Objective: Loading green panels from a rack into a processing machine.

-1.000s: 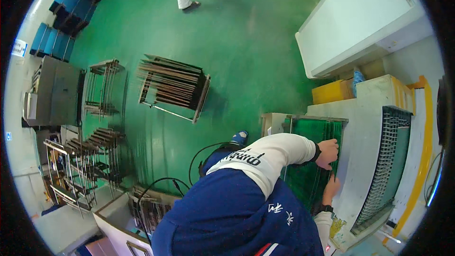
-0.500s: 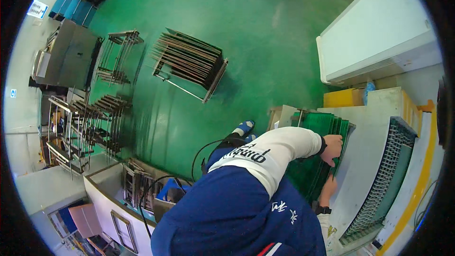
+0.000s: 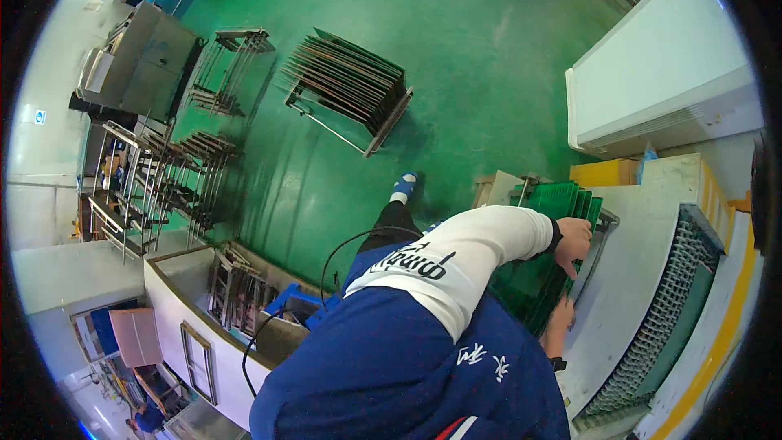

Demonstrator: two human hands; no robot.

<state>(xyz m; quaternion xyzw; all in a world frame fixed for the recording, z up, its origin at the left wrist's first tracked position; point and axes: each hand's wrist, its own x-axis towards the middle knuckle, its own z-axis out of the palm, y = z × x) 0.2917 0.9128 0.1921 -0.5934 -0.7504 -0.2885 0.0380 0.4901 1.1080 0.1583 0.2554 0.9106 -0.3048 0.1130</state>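
The head view looks down on a big green floor (image 3: 489,98). A tall white cabinet (image 3: 668,57) fills the top right. Below it is a long pale counter (image 3: 627,253), and a grey grid (image 3: 652,318) of small bumps sits near its right edge. A rack of dark boards (image 3: 350,85) stands out on the floor, well apart from the person.

A stack of thin green sheets (image 3: 529,289) is by the counter's left edge, with a metal frame (image 3: 599,253) along its right side. It is hard to tell if the stack rests on the counter or beside it. A yellow box (image 3: 603,173) is near the counter's top left corner.

Both hands are at the right side of the sheets, so the stack lies to their left. That side is long and slants from top right to bottom left. The left hand (image 3: 573,243) is nearer its top end, fingers bent over the edges, thumb pointing down. The right hand (image 3: 559,324) is lower, its fingertips up by the edges. Whether either one pinches a sheet or just touches it, one cannot tell. A dark watch (image 3: 557,364) is on the right wrist.
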